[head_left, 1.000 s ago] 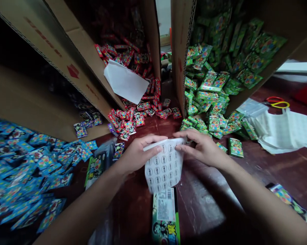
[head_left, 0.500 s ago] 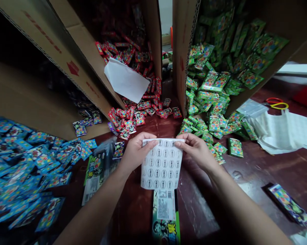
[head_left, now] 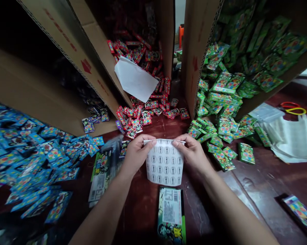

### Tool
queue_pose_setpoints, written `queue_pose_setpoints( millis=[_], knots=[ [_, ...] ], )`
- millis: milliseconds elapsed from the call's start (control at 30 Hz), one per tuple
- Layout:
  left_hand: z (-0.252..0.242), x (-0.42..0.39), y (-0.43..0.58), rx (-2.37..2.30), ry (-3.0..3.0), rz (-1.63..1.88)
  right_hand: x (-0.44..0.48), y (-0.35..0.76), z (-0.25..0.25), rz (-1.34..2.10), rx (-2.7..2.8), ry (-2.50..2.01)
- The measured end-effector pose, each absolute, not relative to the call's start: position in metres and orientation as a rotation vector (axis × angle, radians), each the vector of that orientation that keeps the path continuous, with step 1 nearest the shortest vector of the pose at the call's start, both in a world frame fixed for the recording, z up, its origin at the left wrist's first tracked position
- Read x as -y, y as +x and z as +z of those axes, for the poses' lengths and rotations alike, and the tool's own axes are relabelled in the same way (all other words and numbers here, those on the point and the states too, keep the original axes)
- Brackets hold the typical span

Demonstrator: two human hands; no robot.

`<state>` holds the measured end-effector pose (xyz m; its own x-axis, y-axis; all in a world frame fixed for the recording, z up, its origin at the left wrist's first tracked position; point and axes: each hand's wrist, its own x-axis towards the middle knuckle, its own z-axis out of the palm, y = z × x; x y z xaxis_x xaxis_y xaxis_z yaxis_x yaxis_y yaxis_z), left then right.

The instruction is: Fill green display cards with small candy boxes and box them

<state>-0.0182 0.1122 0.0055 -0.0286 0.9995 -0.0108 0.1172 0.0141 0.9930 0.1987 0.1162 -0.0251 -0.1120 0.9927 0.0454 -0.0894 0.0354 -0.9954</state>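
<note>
A white sticker sheet, printed with rows of oval labels, hangs upright between my two hands. My left hand pinches its upper left corner, thumb in front. At the upper right corner, my right hand grips it the same way. The sheet's top edge is bent over slightly. Just below it on the table lies a green and black printed package with a white label panel. Another such package rests left of my left forearm, close to clear plastic bags.
Cardboard boxes stand tipped open at the back, spilling red packets and green packets. Blue packets are heaped at left. White paper lies on the red ones. Scissors and white sheets are at right.
The view has shifted left, so most things appear further right. The sheet's lower edge now sits clear above the package, showing more of its label. Both hands keep their hold.
</note>
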Motion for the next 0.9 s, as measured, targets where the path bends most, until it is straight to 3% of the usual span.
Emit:
queue_pose_setpoints(
  millis=[133, 433, 633, 900],
  knots=[
    [-0.008, -0.113, -0.019, -1.428, 1.198, 1.141, -0.120, 0.199, -0.033, 1.197, 1.438, -1.165],
    [-0.039, -0.118, -0.010, -1.831, 1.743, 1.055, -0.140, 0.206, -0.054, 0.896, 1.853, -1.471],
    [-0.052, -0.086, 0.020, -1.720, 2.426, 0.475, -0.138, 0.207, -0.050, 0.608, 2.038, -1.627],
    [-0.062, -0.092, 0.017, -1.743, 2.459, 0.363, -0.140, 0.210, -0.050, 0.394, 2.141, -1.680]
  ],
)
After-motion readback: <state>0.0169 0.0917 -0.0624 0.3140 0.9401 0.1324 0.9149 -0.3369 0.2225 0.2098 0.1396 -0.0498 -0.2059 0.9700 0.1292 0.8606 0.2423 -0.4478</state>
